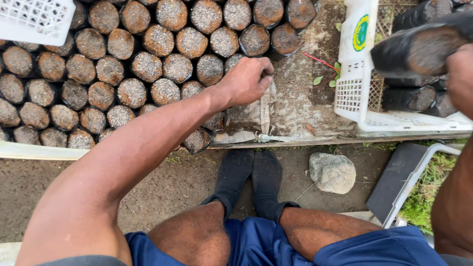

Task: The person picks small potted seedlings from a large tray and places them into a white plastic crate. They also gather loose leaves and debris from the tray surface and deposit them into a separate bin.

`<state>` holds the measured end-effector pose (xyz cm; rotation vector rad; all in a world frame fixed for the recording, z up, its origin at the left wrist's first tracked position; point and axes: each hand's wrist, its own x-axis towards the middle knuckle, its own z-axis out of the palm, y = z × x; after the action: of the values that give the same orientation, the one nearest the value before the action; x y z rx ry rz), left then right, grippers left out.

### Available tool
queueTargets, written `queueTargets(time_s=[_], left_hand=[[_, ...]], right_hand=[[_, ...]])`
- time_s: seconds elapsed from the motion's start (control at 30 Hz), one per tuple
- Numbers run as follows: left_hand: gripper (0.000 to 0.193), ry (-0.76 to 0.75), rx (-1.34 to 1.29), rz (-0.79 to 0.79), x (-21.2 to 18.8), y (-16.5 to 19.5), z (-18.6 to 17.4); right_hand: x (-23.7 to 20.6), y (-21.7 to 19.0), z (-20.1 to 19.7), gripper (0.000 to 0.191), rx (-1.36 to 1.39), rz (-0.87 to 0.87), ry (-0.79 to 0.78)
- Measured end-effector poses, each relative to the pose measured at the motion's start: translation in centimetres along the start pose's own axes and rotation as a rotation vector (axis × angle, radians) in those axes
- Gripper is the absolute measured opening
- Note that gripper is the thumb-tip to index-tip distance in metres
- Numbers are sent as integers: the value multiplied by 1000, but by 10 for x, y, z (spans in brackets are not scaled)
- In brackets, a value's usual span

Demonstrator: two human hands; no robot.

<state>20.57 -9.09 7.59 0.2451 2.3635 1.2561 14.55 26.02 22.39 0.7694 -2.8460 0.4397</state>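
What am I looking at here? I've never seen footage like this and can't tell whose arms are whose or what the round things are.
There is no machine: a camera worn on a person's head looks down at their own arms, knees and dark socks. The left hand reaches forward to a bed of soil-filled black bags, packed upright in close rows, and rests at the edge of the rows; whether its grip is closed on one is hidden. The right hand, at the picture's edge, carries one such bag on its side above a white plastic crate that holds more. A grey stone lies on the ground near the feet.
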Motion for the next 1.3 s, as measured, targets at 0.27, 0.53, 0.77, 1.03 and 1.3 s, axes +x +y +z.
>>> queueTargets(time_s=[0.27,0.53,0.77,1.03,1.3], left_hand=[[25,3,13,-64,-8,-2,5],[32,-5,5,15,6,4,53],[42,-107,177,-134,39,21,76],[26,-197,349,-53,53,34,90],[28,-300,486,-43,51,53,85]], right_hand=[[-23,-64,66,10,109,84,-256],[-64,-56,177,18,285,191,-231],[-73,-44,185,17,301,255,-200],[-83,-41,181,15,317,304,-204],[-82,-42,174,11,341,254,-230]])
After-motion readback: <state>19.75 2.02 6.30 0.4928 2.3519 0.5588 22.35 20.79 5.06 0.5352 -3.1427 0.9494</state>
